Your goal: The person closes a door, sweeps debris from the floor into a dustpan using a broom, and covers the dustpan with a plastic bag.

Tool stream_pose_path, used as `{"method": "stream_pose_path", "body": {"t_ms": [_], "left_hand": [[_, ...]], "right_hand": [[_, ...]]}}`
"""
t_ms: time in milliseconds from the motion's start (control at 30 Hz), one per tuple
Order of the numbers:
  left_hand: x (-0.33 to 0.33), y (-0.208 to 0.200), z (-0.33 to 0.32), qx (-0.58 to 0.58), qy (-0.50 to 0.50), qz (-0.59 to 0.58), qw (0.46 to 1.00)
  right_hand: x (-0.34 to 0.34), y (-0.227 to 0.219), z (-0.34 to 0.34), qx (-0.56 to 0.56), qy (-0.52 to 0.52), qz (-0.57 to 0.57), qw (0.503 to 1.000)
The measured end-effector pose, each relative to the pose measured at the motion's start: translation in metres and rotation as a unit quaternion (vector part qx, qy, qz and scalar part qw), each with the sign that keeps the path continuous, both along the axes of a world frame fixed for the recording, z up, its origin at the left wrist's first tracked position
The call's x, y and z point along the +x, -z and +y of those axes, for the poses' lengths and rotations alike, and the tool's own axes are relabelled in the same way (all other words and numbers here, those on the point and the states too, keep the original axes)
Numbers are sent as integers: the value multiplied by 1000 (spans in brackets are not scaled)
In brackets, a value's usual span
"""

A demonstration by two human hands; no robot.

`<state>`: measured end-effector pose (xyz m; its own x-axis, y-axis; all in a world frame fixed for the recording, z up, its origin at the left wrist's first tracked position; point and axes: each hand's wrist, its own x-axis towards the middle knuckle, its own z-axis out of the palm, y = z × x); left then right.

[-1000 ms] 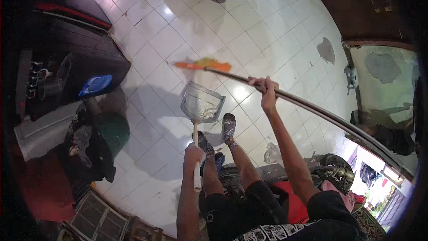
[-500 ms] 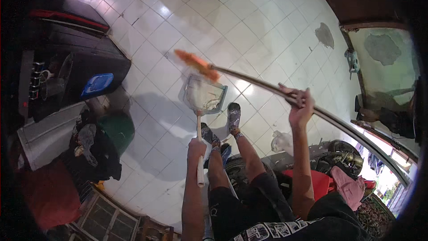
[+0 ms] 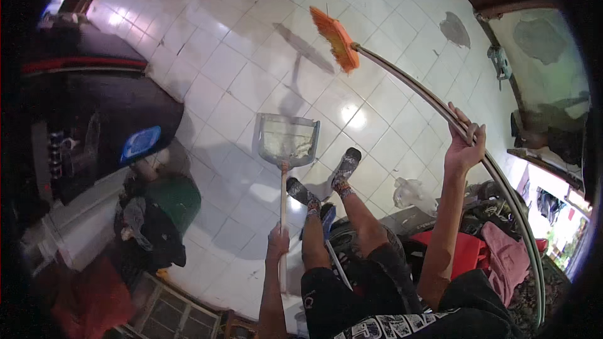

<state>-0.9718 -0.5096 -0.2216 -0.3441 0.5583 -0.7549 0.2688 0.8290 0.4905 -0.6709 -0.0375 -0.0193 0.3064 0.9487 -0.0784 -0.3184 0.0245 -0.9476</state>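
Gripping a thin wooden stick, your left hand holds the grey dustpan flat on the shiny white tile floor. Your right hand is wrapped around the long broom handle, lifting its orange bristles off the floor.

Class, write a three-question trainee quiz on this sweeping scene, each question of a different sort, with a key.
1. True or false: the broom head rests on the tiled floor.
2. Which hand holds the dustpan handle? A left hand, B right hand
3. Fill in: the dustpan stands in front of the person's ____.

Key: 1 false, it is lifted; 2 A; 3 feet.
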Motion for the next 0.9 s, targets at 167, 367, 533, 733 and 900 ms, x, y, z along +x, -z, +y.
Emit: {"method": "stream_pose_path", "body": {"t_ms": [167,367,533,733,900], "left_hand": [[58,-11,30,-101,-107,-121,982],[37,-4,65,-102,-86,-108,985],[54,-15,101,-133,-53,-121,982],[65,-5,165,-223,-226,-181,931],[-100,73,166,-34,126,-188,974]], "right_hand": [[81,12,-1,-43,85,-30,995],[132,40,5,-83,136,12,987],[209,62,4,-114,224,23,968],[272,132,-22,-212,380,-17,900],[323,202,-13,-220,441,86,866]]}}
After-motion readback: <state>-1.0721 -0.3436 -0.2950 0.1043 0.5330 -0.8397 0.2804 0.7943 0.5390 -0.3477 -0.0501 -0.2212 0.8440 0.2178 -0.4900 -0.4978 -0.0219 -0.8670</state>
